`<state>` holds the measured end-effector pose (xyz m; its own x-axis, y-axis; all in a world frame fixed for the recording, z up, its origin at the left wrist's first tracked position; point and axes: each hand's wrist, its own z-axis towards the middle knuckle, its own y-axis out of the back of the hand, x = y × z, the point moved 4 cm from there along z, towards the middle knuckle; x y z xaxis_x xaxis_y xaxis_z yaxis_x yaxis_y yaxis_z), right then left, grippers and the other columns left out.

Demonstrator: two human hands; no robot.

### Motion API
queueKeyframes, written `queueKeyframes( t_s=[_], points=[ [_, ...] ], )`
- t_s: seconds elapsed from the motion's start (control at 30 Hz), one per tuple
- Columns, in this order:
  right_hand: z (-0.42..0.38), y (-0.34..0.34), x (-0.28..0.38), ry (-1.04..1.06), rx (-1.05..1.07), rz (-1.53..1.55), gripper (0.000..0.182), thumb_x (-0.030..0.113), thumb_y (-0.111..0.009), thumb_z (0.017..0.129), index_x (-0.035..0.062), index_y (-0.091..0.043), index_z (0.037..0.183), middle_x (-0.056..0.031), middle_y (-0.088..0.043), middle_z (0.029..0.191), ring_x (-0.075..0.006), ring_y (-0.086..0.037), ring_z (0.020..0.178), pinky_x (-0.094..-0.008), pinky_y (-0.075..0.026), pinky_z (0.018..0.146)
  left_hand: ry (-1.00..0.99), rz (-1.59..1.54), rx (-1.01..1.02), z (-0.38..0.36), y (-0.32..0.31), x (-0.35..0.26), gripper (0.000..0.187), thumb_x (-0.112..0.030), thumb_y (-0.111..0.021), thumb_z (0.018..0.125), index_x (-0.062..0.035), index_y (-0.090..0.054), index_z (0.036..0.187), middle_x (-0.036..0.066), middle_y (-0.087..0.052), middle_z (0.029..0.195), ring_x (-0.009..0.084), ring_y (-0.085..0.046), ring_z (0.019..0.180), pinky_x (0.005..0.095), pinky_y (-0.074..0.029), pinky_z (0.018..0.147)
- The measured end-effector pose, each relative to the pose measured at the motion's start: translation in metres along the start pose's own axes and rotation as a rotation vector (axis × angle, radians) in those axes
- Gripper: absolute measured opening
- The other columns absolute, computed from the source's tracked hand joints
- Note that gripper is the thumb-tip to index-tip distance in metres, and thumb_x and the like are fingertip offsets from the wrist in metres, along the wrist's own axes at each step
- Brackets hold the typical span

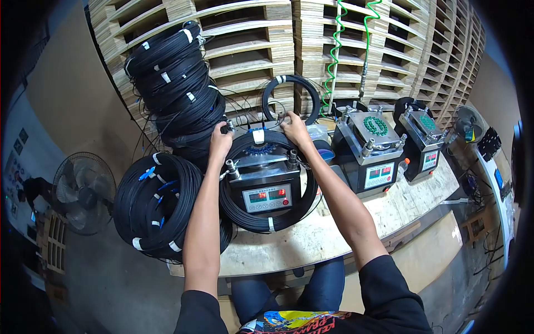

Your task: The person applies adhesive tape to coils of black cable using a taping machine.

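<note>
A boxy bench machine with a lit red and green number panel stands in front of me. A coil of black cable, tied with white tape, hangs around it. My left hand is closed around the rear left metal corner post. At the rear right corner, my right hand has its fingers closed on another metal post, which they partly hide. Between the hands, blue connectors sit along the machine's top, with thin black leads rising behind.
Stacked cable coils rise at the back left, and more coils lie at the left. Two similar machines stand on the wooden table to the right. Pallets line the back. A floor fan is at far left.
</note>
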<state>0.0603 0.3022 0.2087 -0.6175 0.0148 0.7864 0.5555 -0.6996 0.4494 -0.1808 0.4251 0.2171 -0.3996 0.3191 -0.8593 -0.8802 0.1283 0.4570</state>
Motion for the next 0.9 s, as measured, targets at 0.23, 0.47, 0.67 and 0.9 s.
queueKeyframes(
  t_s=[0.23,0.47,0.67,0.9],
  points=[
    [-0.003,0.003,0.007,-0.078,0.017,0.034,0.031,0.020,-0.066,0.088,0.0015,-0.064,0.113,-0.0301,-0.068,0.098,-0.0431,-0.066,0.102,-0.0441,-0.050,0.089,-0.039,-0.126,0.073,0.005,-0.004,0.010,0.062,-0.001,-0.062,0.083,-0.0100,-0.048,0.144,0.011,-0.071,0.098,0.0185,-0.066,0.091,0.0307,-0.048,0.087],
    [-0.002,0.001,0.006,-0.158,0.021,-0.066,0.035,0.026,-0.064,0.089,-0.0001,-0.062,0.112,-0.0319,-0.067,0.101,-0.0469,-0.064,0.105,-0.0476,-0.049,0.092,-0.005,-0.079,0.065,0.007,-0.005,0.012,0.057,-0.009,-0.062,0.083,-0.0094,-0.052,0.140,0.017,-0.070,0.103,0.0266,-0.068,0.095,0.0367,-0.049,0.090],
    [0.001,0.000,0.001,-0.055,0.059,0.003,0.033,0.019,-0.066,0.086,0.0002,-0.062,0.113,-0.0321,-0.067,0.101,-0.0464,-0.064,0.105,-0.0464,-0.050,0.091,-0.011,-0.012,0.002,0.007,-0.004,0.008,0.054,-0.012,-0.068,0.083,-0.0077,-0.056,0.136,0.014,-0.070,0.094,0.0223,-0.066,0.092,0.0334,-0.048,0.089],
    [-0.001,0.001,0.004,-0.061,0.057,0.067,0.034,0.018,-0.067,0.086,-0.0006,-0.061,0.113,-0.0317,-0.067,0.101,-0.0457,-0.064,0.105,-0.0461,-0.050,0.091,0.001,-0.096,0.055,0.002,-0.002,0.006,0.061,-0.005,-0.065,0.083,-0.0074,-0.051,0.142,0.013,-0.071,0.095,0.0199,-0.066,0.091,0.0322,-0.048,0.088]
  ],
)
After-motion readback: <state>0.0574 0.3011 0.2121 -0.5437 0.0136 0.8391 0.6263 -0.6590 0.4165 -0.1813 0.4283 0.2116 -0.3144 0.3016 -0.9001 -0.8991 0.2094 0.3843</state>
